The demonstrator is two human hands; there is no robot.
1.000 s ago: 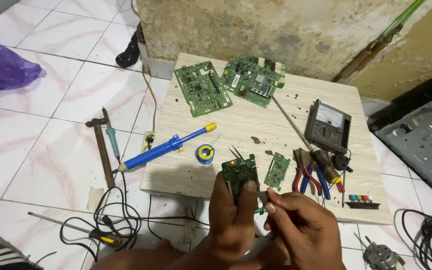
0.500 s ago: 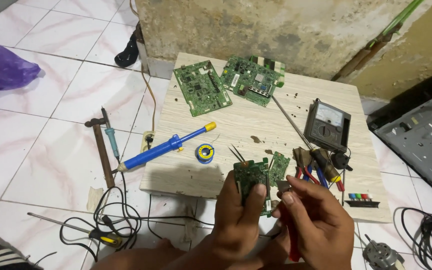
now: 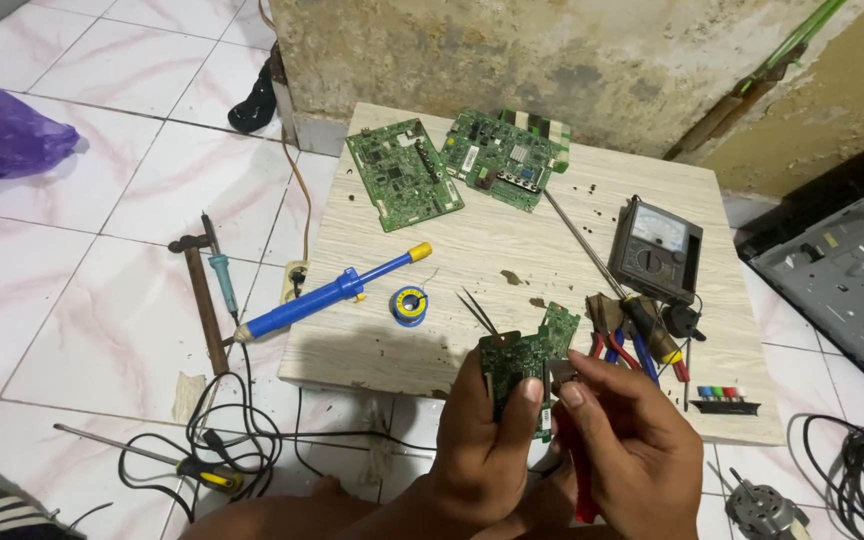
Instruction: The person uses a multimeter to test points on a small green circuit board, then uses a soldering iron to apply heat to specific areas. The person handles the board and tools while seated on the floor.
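My left hand [image 3: 487, 445] grips a small green circuit board [image 3: 512, 365], held upright over the front edge of the low wooden table [image 3: 472, 250]. My right hand [image 3: 632, 450] holds red-handled pliers [image 3: 577, 465], whose jaws sit at the board's right edge. A second small green board [image 3: 560, 325] lies on the table just behind. Black tweezers [image 3: 476, 310] lie beside it.
Two larger green boards [image 3: 402, 172] [image 3: 505, 158] lie at the table's back. A blue desoldering pump [image 3: 327, 295], solder spool [image 3: 410, 305], multimeter [image 3: 655, 248] and several hand tools [image 3: 642, 335] rest on the table. A hammer [image 3: 202, 295], soldering iron [image 3: 220, 265], screwdriver [image 3: 152, 460] and cables [image 3: 222, 440] lie on the tiled floor.
My hands and the small board have shifted right and slightly up. My right hand has closed in on the board's right edge with the pliers.
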